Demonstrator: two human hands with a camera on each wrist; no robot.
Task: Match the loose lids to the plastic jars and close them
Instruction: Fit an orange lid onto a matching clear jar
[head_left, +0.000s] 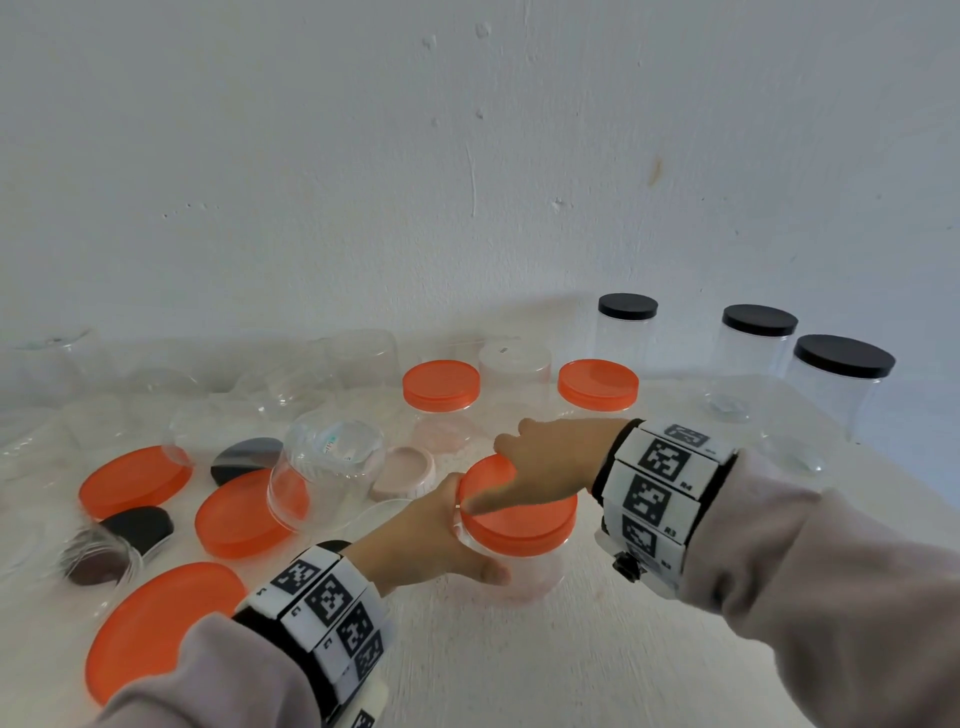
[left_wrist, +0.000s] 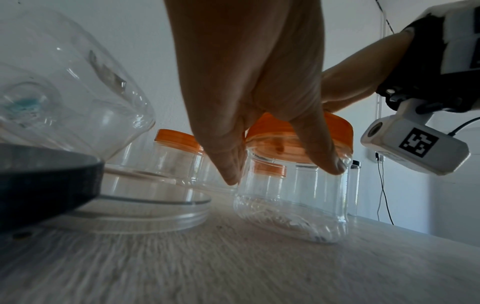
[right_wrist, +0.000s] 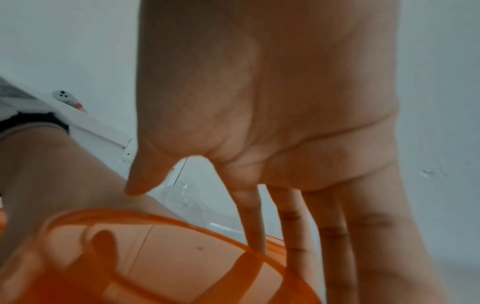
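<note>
A small clear jar (head_left: 535, 571) stands on the pale table (head_left: 519, 665) near the front middle. My left hand (head_left: 431, 535) grips its body, thumb on the near side and fingers round the far side; the left wrist view shows the same left hand (left_wrist: 259, 102) on the jar (left_wrist: 291, 205). An orange lid (head_left: 524, 519) sits on the jar's mouth. My right hand (head_left: 545, 467) covers its far-left part. In the right wrist view the right hand's fingers (right_wrist: 335, 236) reach down past the lid (right_wrist: 155, 257) rim, with the thumb at the near rim.
Loose orange lids (head_left: 135, 480) (head_left: 239, 514) (head_left: 156, 623) and black lids (head_left: 247, 457) lie at the left, with an upturned clear jar (head_left: 327, 467) and a pink lid (head_left: 405, 470). Orange-lidded jars (head_left: 441, 395) stand behind. Black-lidded jars (head_left: 841, 358) stand at the back right by the wall.
</note>
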